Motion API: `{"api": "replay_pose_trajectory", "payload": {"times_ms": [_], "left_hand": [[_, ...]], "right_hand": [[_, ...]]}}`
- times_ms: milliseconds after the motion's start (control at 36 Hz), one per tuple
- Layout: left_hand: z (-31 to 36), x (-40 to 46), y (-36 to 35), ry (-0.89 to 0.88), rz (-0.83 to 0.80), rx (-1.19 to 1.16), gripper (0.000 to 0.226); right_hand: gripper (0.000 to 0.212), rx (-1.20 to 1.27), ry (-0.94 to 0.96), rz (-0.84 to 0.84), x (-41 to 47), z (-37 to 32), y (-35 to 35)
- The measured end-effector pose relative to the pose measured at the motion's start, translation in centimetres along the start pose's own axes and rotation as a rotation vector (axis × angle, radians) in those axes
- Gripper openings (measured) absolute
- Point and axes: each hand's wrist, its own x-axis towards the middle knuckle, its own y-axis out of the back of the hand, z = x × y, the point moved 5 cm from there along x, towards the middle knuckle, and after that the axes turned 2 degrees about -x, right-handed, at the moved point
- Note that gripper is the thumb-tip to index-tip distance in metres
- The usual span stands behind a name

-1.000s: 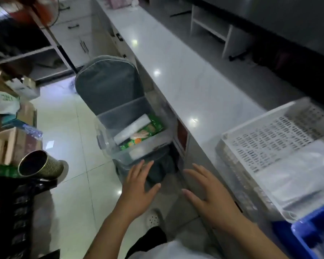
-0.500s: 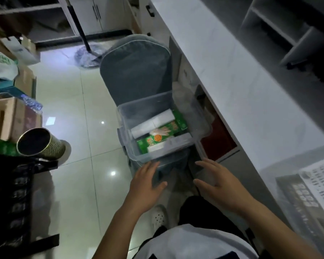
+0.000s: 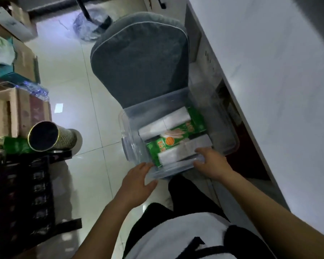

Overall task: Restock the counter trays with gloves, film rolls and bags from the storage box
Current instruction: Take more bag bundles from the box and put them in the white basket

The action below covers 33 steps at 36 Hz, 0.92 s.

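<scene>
A clear plastic storage box [image 3: 132, 128] rests on the seat of a grey padded chair [image 3: 138, 58] beside the white counter [image 3: 269, 71]. Inside lie a green printed carton [image 3: 193, 126], a white roll [image 3: 165, 123] along its far side and another white roll [image 3: 181, 150] along its near side. My right hand [image 3: 211, 163] grips the box's near rim, fingers inside and thumb outside. At the near left corner my left hand [image 3: 137, 182] has its fingers spread against the wall, thumb below the rim. No counter trays are in view.
On the left stand cardboard boxes [image 3: 7, 113], a gold patterned tin [image 3: 51, 135] lying on its side and a black crate [image 3: 22, 193]. Glossy tiled floor [image 3: 73, 81] lies between them and the chair. A crumpled plastic bag [image 3: 88, 25] lies on the floor behind the chair.
My view swung down from the counter trays to the box. Both hands moved forward from open air to the box's near edge; the right hand closed on the rim.
</scene>
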Motion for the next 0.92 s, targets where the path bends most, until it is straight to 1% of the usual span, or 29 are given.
{"api": "replay_pose_trajectory", "payload": {"times_ms": [83,139,278,389,472,556,611,667,750,833,889,917], "left_hand": [[-0.3,4.4,0.4,0.023,-0.051,0.033,0.06],[-0.9,7.3,0.1,0.059,-0.073,0.015,0.06],[-2.8,14.3,-2.5,0.159,-0.148,-0.068,0.059],[-4.9,19.8,-6.1,0.171,-0.265,-0.052,0.057],[-6.4,22.7,-8.6,0.154,-0.345,0.067,0.059],[-7.4,25.0,-10.6,0.111,-0.389,0.158,0.054],[-7.9,26.4,-11.7,0.08,-0.383,0.196,0.056],[-8.3,27.7,-12.3,0.061,-0.346,0.229,0.063],[-8.6,29.0,-13.4,0.053,-0.326,0.235,0.064],[-8.5,29.9,-14.5,0.037,-0.284,0.185,0.056],[-8.6,30.4,-15.0,0.031,-0.262,0.184,0.051],[-8.6,30.6,-15.2,0.027,-0.277,0.205,0.05]], "right_hand": [[0.054,-0.076,-0.055,-0.121,3.7,1.2,-1.6],[0.053,-0.107,-0.073,-0.168,5.5,1.7,-2.4],[0.052,-0.125,-0.12,-0.231,8.1,2.2,-4.8],[0.049,-0.178,-0.122,-0.267,9.7,2.8,-7.1],[0.043,-0.23,-0.107,-0.203,9.8,3.2,-8.0],[0.032,-0.234,-0.093,-0.003,8.8,3.4,-8.4],[0.023,-0.203,-0.075,0.099,8.3,3.7,-8.6],[0.017,-0.178,-0.053,0.166,8.1,3.6,-8.9],[0.023,-0.136,-0.07,0.195,8.1,3.6,-9.1],[0.036,-0.087,-0.125,0.154,8.5,3.4,-9.0],[0.04,-0.023,-0.139,0.152,8.8,2.9,-8.6],[0.041,0.009,-0.146,0.16,8.9,2.7,-8.3]]}}
